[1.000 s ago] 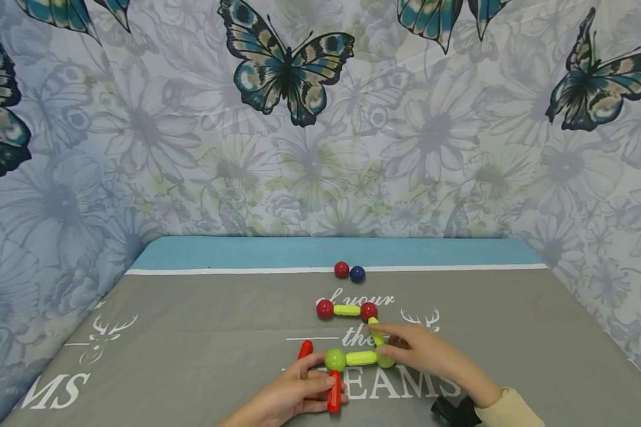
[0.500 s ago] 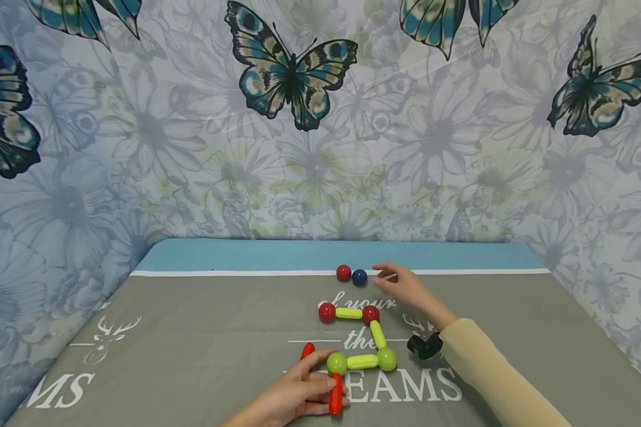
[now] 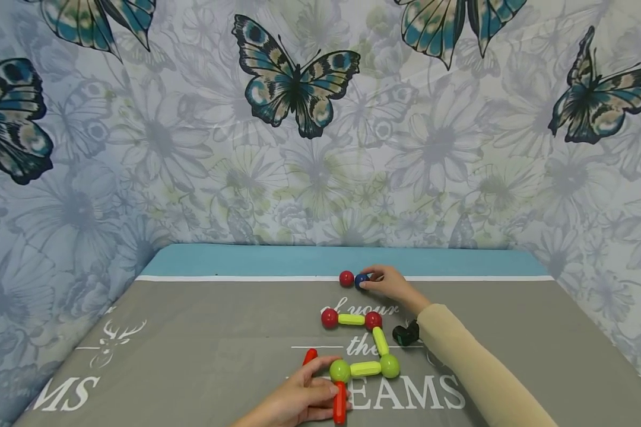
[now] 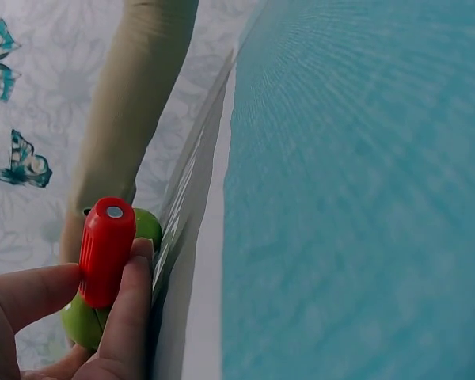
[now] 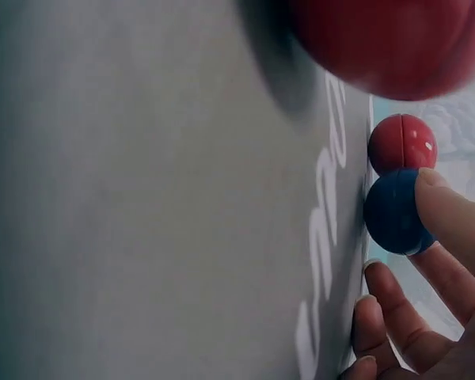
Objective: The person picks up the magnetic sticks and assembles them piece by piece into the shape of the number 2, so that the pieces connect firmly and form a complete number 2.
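Observation:
My left hand [image 3: 304, 394] pinches a red magnetic rod [image 3: 340, 403] between thumb and fingers; a silver disc shows on its near end in the left wrist view. Its far end meets a green ball [image 3: 340, 371]. From there a chain runs through a yellow-green rod [image 3: 365, 369], a second green ball [image 3: 390, 366], another rod [image 3: 380, 341], a red ball [image 3: 373, 321], a third rod [image 3: 351, 319] and a red end ball [image 3: 329, 318]. At the back, my right hand [image 3: 392, 286] pinches a blue ball [image 5: 396, 212] with thumb and forefinger, beside a loose red ball [image 5: 402, 144].
A second red rod [image 3: 310, 356] lies behind the left hand, partly covered by it. The grey cloth [image 3: 219, 338] has white lettering and a blue band [image 3: 246, 261] along its back edge. A butterfly-patterned curtain [image 3: 320, 178] hangs behind the table.
My right hand has left the chain's right-hand green ball, moved back across the table and taken hold of the blue ball. The left hand keeps its grip on the red rod.

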The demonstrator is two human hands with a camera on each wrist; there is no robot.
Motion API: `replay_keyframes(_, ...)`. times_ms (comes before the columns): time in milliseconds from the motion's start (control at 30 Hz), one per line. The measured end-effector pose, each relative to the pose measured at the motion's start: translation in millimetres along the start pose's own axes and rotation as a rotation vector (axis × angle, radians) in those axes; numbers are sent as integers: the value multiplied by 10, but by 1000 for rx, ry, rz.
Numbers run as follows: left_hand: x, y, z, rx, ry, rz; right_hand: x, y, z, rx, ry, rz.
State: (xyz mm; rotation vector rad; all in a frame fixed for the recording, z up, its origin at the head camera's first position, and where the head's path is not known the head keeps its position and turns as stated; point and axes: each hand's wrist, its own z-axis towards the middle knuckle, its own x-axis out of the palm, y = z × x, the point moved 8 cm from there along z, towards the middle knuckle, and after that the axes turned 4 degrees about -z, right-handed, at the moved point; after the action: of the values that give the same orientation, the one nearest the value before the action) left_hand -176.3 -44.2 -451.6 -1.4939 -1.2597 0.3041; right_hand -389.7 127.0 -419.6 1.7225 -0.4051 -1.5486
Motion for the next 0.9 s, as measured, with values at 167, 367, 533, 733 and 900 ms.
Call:
replay_keyframes(167, 9, 16, 22, 9, 10, -4, -3, -46, -35, 36, -16, 9)
replay_keyframes(367, 10, 22, 33, 61, 25, -14, -83, -89, -256, 67, -28, 171)
replay_keyframes(533, 4, 20, 34, 82, 32, -29, -177, -26, -544, 80, -24, 299)
replay_keyframes(733, 10, 13, 31, 79, 32, -40, -264, 313, -1030, 18, 12, 369)
replay_keyframes(900, 8, -12, 34, 78, 22, -45, -74, 602, -1536, -2, 163, 520)
